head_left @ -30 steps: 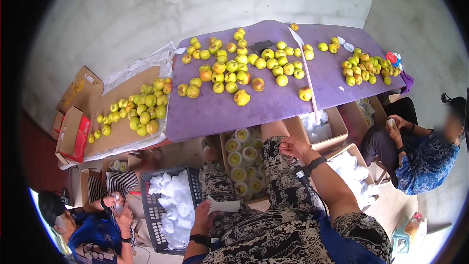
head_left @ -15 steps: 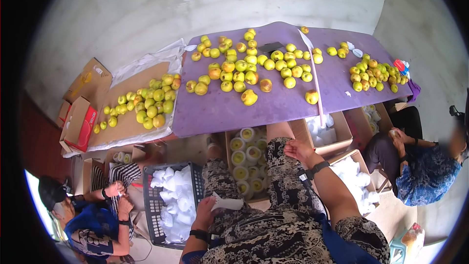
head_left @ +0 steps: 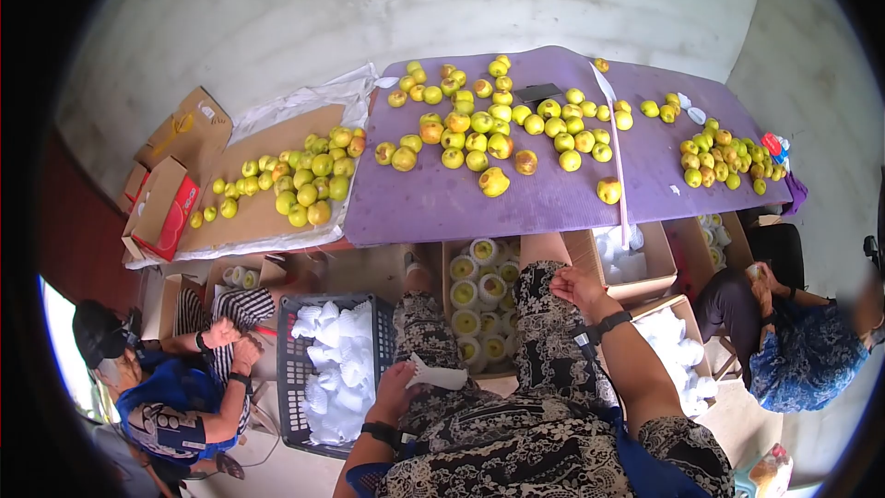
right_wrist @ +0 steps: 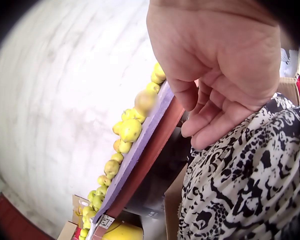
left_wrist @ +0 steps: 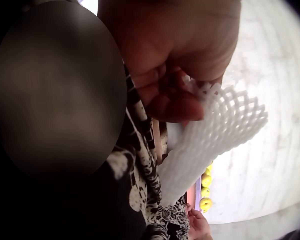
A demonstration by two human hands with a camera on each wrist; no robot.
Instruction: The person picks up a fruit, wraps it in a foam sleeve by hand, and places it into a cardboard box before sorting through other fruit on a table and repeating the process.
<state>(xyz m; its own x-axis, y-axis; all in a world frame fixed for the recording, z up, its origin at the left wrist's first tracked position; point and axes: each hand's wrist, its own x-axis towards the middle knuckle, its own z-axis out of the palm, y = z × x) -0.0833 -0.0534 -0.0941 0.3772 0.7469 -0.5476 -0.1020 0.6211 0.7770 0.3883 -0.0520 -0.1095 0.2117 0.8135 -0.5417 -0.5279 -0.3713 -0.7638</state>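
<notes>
Head view has swung left; the left hand (head_left: 396,392) pinches a white foam net (head_left: 439,376), the right hand (head_left: 581,289) loosely curled, empty.

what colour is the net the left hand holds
The net is white, seen best in the left wrist view.

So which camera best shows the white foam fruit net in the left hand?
The left wrist view: the foam fruit net is close and large there, its open mesh plain, pinched by the left hand. The head view shows it only small; the right wrist view doesn't show it.
</notes>
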